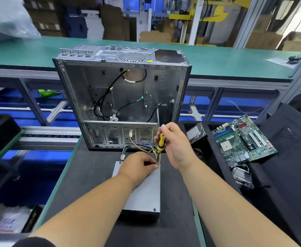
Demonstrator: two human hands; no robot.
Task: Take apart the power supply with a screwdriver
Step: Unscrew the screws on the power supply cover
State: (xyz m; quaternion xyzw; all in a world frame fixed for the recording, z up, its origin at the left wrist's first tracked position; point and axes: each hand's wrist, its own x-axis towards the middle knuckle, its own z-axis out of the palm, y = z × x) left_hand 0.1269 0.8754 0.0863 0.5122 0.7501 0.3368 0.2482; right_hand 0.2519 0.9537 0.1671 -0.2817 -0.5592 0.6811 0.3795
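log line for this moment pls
left hand steadies power supply | right hand holds screwdriver upright at far corner | case open behind

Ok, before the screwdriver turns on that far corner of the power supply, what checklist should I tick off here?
1. Power supply flat on the mat: ok.
2. Left hand steadying it at the far edge: ok.
3. Right hand gripping the screwdriver: ok.
4. Tip seated in a screw: cannot tell, hidden by wires.
5. Wires clear of the tip: not ok.
6. Near corner screw present: ok.
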